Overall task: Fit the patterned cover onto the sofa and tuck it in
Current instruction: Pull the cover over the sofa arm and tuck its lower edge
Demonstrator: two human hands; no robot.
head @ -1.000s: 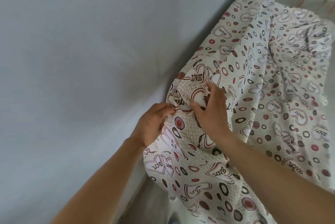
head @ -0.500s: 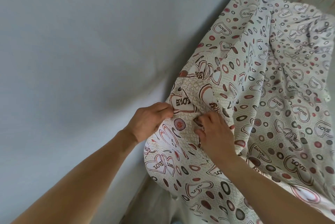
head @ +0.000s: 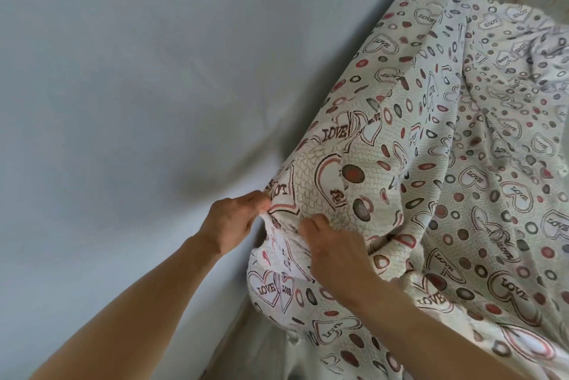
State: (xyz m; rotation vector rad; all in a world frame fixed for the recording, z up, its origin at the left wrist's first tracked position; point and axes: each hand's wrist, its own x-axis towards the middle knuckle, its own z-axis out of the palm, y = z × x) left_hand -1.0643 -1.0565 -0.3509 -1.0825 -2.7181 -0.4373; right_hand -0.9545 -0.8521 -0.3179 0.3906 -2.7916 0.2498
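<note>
Gripping the patterned cover [head: 400, 182] at the near left corner of the sofa, both hands work close together beside the pale wall [head: 138, 87]. The left hand [head: 231, 222] has its fingers curled tight, pinching a bunched fold of cloth at the edge next to the wall. The right hand [head: 332, 250], just to the right and nearly touching the left, curls its fingers into the fabric and holds another fold. The cover, white with hearts, dots and the word LOVE, is stretched smooth over the rounded corner above the hands and lies rumpled across the sofa to the far right. Below the hands it hangs loose.
</note>
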